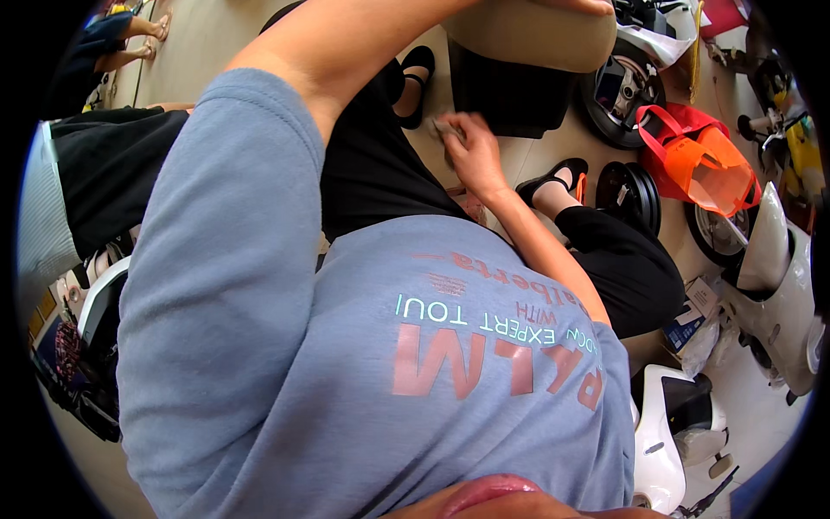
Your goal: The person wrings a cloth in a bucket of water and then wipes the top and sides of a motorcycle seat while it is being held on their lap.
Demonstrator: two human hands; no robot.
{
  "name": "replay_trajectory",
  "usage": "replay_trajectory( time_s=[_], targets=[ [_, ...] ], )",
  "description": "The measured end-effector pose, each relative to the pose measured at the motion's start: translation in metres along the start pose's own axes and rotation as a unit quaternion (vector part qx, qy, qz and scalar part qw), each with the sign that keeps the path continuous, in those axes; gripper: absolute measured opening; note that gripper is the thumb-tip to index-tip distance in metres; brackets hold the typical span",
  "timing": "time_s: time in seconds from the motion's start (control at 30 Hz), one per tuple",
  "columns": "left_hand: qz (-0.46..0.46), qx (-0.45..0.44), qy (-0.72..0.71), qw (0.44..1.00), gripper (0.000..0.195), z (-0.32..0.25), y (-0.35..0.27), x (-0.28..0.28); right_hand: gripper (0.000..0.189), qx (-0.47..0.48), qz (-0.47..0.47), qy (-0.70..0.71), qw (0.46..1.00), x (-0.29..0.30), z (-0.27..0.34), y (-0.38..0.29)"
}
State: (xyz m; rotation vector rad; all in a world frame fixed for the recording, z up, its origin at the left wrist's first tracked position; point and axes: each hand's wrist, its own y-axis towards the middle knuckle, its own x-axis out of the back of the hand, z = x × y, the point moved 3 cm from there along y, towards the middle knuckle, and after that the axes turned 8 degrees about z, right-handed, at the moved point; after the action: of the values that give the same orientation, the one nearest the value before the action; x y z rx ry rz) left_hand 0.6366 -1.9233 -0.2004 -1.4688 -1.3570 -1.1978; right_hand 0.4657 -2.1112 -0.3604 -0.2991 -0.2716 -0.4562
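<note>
Before me stands a beige scooter seat (532,39) over a black plastic box (512,91). Only part of my left hand (587,6) shows at the top edge, against the far side of the seat; its fingers are mostly cut off by the frame. My right hand (473,146) is between my knees, near the lower left of the black box, fingers closed on a crumpled greyish cloth (447,133). The hand is slightly blurred.
To the right are a scooter wheel (626,94), a red and orange bag (707,162), black wheel rims (628,194) and white scooter body parts (771,292). A person in black clothing (117,162) is close at the left; another person's legs (139,39) show at the upper left.
</note>
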Motion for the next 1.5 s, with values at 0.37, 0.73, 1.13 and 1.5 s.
replay_trajectory(
  time_s=[0.37, 0.73, 1.13, 1.5],
  targets=[
    [0.038, 0.027, 0.068, 0.997, 0.067, -0.001, 0.022, -0.018, 0.030, 0.228, 0.084, -0.564, 0.789, -0.048, -0.126, 0.000],
    [0.026, 0.002, -0.016, 1.000, 0.055, -0.013, 0.006, -0.002, 0.025, -0.190, -0.316, 0.322, 0.872, 0.112, -0.199, -0.004],
    [-0.003, -0.020, 0.009, 1.000, 0.052, -0.005, 0.004, -0.001, 0.030, -0.237, -0.147, 0.279, 0.919, 0.048, -0.059, -0.016],
    [0.021, -0.002, 0.012, 1.000, 0.052, -0.016, 0.010, 0.003, 0.043, 0.094, -0.351, -0.177, 0.915, 0.095, -0.083, -0.010]
  ],
)
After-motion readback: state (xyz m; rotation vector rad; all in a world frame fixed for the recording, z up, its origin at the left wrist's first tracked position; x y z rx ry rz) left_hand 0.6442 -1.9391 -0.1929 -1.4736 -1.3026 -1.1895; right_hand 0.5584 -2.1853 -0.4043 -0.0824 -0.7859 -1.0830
